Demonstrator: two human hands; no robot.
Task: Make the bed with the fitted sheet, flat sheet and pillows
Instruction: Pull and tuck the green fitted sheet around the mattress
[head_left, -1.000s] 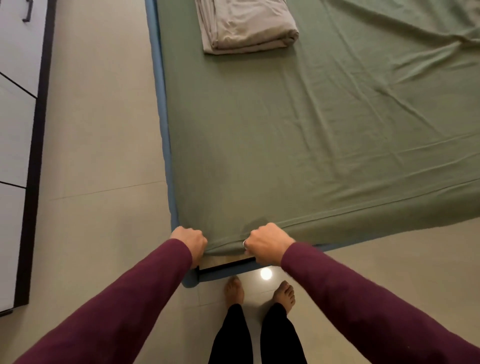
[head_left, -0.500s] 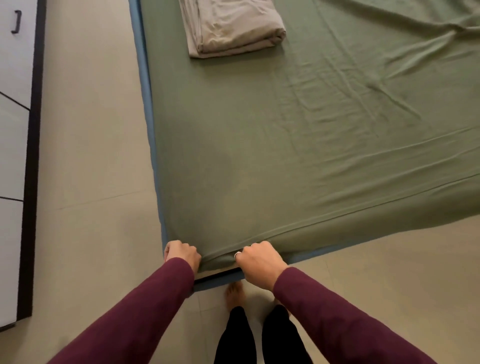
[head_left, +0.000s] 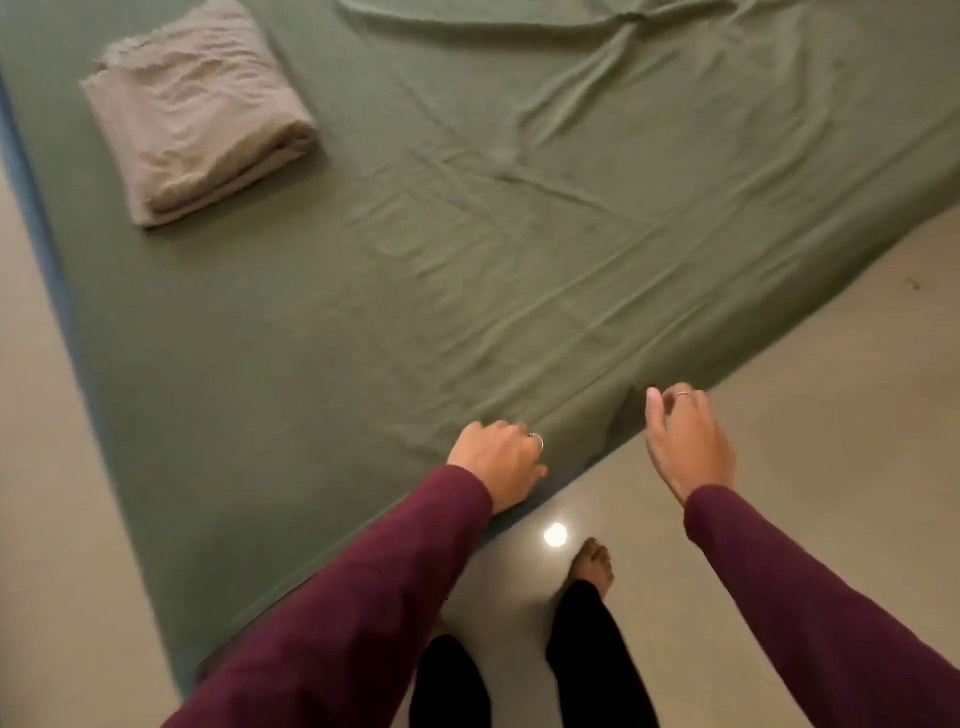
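A green sheet (head_left: 467, 270) lies spread over the low mattress, creased toward the far right. A folded beige sheet (head_left: 197, 114) rests on it at the far left. My left hand (head_left: 496, 460) sits on the sheet's near edge with its fingers curled down into the fabric. Just right of it, my right hand (head_left: 685, 441) hovers beside that edge over the floor, fingers loosely bent and holding nothing. No pillows are in view.
A strip of the blue mattress (head_left: 31, 208) shows along the left side of the sheet. Beige tiled floor (head_left: 805, 415) surrounds the bed. My bare foot (head_left: 592, 564) stands on it close to the near edge.
Both hands have left the bed's near-left corner and moved right along the near edge. My right hand has let go of the sheet. The view has swung right.
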